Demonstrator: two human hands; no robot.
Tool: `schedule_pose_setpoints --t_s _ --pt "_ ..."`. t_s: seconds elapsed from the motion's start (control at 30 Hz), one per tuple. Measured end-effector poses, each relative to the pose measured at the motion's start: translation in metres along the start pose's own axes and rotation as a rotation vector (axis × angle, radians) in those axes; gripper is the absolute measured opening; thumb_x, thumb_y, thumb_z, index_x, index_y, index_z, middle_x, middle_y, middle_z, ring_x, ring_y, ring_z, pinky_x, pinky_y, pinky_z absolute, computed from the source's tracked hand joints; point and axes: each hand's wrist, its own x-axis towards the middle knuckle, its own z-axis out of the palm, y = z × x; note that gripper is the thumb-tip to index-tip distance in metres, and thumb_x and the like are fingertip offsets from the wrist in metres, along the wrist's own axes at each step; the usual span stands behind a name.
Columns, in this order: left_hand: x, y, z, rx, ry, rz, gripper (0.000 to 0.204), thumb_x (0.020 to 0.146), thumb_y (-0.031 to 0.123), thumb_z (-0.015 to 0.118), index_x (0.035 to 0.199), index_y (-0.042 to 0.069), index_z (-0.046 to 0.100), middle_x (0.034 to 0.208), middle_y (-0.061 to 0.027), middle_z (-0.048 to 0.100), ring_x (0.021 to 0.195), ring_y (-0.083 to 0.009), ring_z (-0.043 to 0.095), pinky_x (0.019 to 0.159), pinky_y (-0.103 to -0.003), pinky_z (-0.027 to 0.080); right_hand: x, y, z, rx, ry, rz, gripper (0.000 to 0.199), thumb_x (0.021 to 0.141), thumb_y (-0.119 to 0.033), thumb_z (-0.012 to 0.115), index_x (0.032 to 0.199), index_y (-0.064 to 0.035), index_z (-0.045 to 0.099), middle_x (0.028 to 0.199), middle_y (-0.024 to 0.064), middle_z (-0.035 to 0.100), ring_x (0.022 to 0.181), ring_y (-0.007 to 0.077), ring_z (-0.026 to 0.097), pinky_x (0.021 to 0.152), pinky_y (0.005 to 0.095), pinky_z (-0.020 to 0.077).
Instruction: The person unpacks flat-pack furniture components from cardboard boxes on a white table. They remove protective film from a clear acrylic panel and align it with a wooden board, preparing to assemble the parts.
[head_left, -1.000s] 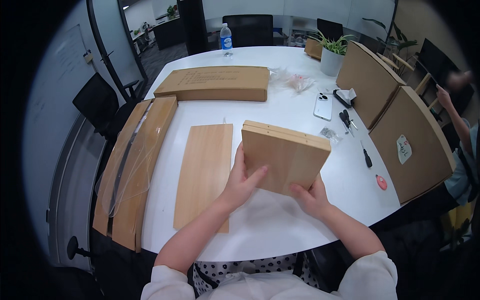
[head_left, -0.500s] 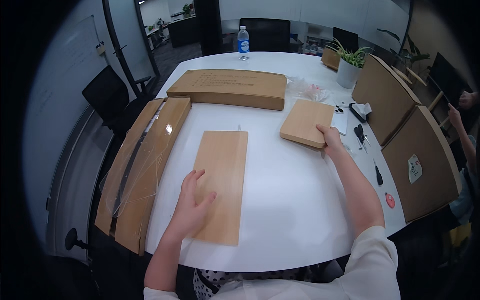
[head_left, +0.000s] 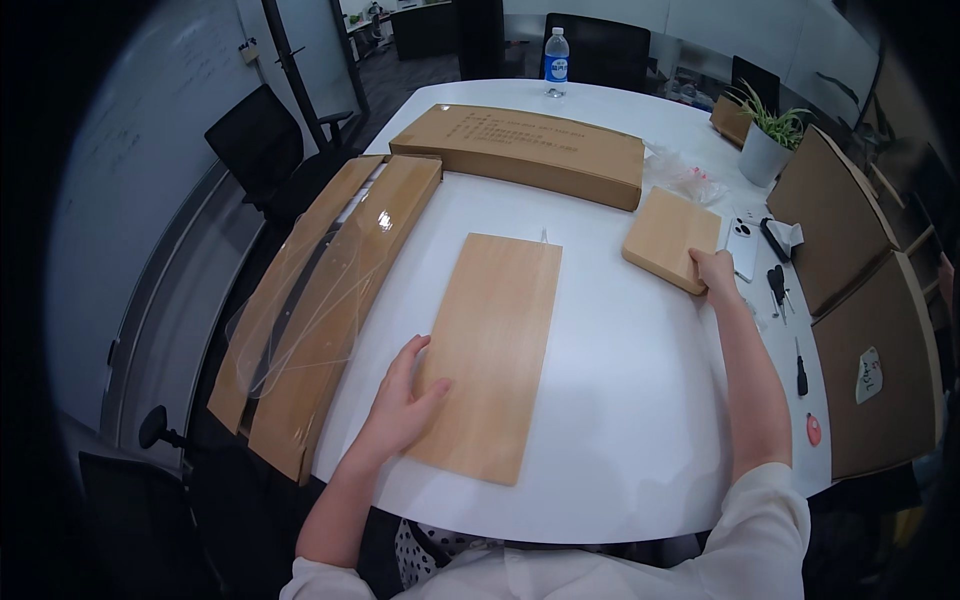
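left fingers wide at oblong board | right fingers gripping squarish slab (both pale, fine-grained wood)

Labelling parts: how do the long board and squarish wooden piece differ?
The long board looks thin; the squarish piece is shorter and thicker. The left hand is at the long board's left edge; the right hand grips the squarish piece's near right corner. Both are pale wood.

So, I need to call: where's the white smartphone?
Head view, right side: the smartphone lies on the white table, between the square wooden board gripped by the right hand and black-handled tools.
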Motion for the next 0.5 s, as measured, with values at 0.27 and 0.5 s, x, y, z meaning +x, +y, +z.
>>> schedule_pose_setpoints --t_s 0.27,0.5 --pt "-0.051 0.028 -0.005 0.424 -0.166 0.212 0.080 0.067 0.035 0.080 0.134 0.010 0.044 0.149 -0.0195 0.020 0.138 -0.0397 0.013 0.111 -0.050 0.018 -0.068 -0.044 0.037 -0.636 0.661 -0.638 0.045 0.076 -0.015 0.069 0.117 -0.0013 0.055 0.125 0.0211 0.042 0.104 0.0338 0.051 0.084 0.0374 0.0455" --pt "-0.060 0.046 0.011 0.567 -0.309 0.405 0.067 0.064 0.040 0.081 0.123 0.019 0.057 0.146 -0.0185 0.025 0.136 -0.0434 0.015 0.108 -0.062 0.010 -0.085 -0.120 0.116 -0.719 -0.526 -1.311 0.035 0.081 0.002 0.060 0.111 -0.0162 0.063 0.116 0.0071 0.053 0.092 0.0269 0.060 0.078 0.0373 0.0476"
